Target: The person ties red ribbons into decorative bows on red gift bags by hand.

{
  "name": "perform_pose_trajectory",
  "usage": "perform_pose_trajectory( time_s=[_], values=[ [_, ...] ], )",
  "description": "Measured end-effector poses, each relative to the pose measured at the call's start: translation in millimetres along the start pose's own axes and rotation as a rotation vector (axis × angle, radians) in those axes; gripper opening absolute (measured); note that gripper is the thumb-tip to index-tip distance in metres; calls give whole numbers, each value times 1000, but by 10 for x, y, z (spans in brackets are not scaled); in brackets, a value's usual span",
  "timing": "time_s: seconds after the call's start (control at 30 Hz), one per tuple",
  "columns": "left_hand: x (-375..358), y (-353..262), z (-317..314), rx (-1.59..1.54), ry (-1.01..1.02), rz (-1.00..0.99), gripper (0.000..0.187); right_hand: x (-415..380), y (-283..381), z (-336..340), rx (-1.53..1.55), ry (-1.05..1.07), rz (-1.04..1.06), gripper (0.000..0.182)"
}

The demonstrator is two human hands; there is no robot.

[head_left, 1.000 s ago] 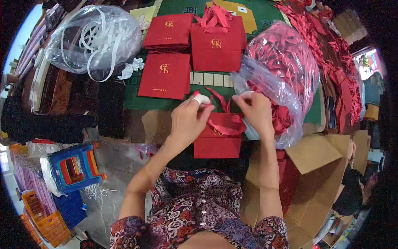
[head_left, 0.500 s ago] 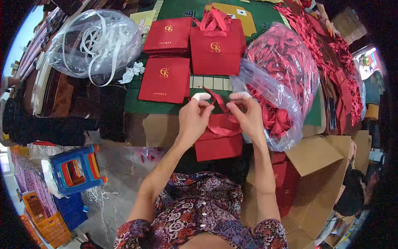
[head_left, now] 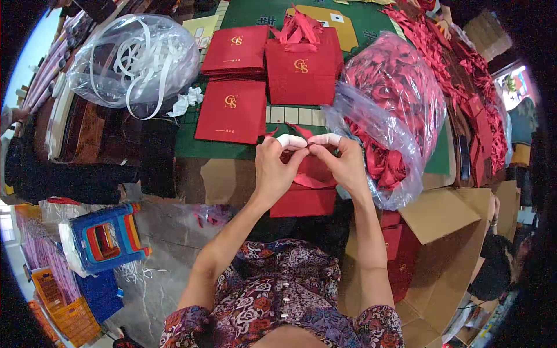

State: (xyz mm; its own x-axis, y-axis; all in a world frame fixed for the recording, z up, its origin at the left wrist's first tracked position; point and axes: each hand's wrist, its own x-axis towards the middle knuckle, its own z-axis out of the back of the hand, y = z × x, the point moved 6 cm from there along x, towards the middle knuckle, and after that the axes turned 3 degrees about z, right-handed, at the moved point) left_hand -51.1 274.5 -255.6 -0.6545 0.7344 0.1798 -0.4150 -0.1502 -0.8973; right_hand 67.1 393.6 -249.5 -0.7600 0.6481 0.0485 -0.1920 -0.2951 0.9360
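Both hands meet above a small red paper bag (head_left: pixel 303 203) at the table's front edge. My left hand (head_left: pixel 277 163) pinches a red ribbon (head_left: pixel 300 131), its thumb and a white-covered fingertip pressed together. My right hand (head_left: pixel 342 163) pinches the same ribbon right beside it, also with a white covering on the index finger. A loop of ribbon (head_left: pixel 315 182) hangs below the hands over the bag. Flat red bags with gold letters (head_left: pixel 231 111) lie to the left, and a red bag with ribbon handles (head_left: pixel 301 72) is behind the hands.
A clear plastic sack of red ribbons (head_left: pixel 400 98) lies right, a clear bag of white straps (head_left: pixel 139 64) left. An open cardboard box (head_left: pixel 447 255) holding red bags is below right. Plastic stools (head_left: pixel 104 238) are at lower left. Another person's hand (head_left: pixel 445 29) is at upper right.
My two hands have come together from apart, their fingertips now meeting on the ribbon. The small red bag has shifted slightly up and left.
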Motion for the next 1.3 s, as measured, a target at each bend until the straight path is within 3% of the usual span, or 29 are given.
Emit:
perform_pose_trajectory(
  time_s=[0.17,0.23,0.27,0.4,0.47,0.57,0.67,0.83,1.0,1.03,1.1,1.2,1.23,1.3],
  values=[
    [-56,-55,22,110,60,18,21,10,-38,36,0,-61,-4,20],
    [-154,-89,152,-7,-197,-191,36,-11,3,128,53,-63,-97,18],
    [-216,24,146,-47,-169,-166,49,-31,-23,172,107,-65,-190,17],
    [-406,207,240,-66,-43,25,56,13,-87,288,298,-157,-132,14],
    [-483,182,103,-320,279,142,64,38,-124,240,284,-161,-108,14],
    [-527,154,156,-248,275,117,70,118,-149,237,277,-188,-104,14],
    [-710,-52,233,-169,349,130,70,298,-195,389,195,-378,67,14],
    [-820,-147,326,-183,400,124,66,343,-176,443,203,-319,-4,17],
    [-704,-71,410,-484,373,242,69,244,-195,458,216,-283,13,27],
    [-603,-86,471,-488,337,165,72,213,-224,439,216,-286,19,27],
    [-383,-121,589,-496,188,161,63,141,-183,449,-99,-370,212,29],
    [55,-265,650,-621,100,189,59,74,48,302,-585,-328,426,27],
    [249,-225,652,-550,61,57,60,55,130,257,-709,-352,517,24],
    [567,-283,580,-464,53,-177,58,74,-5,255,-740,-369,460,21]
  ],
)
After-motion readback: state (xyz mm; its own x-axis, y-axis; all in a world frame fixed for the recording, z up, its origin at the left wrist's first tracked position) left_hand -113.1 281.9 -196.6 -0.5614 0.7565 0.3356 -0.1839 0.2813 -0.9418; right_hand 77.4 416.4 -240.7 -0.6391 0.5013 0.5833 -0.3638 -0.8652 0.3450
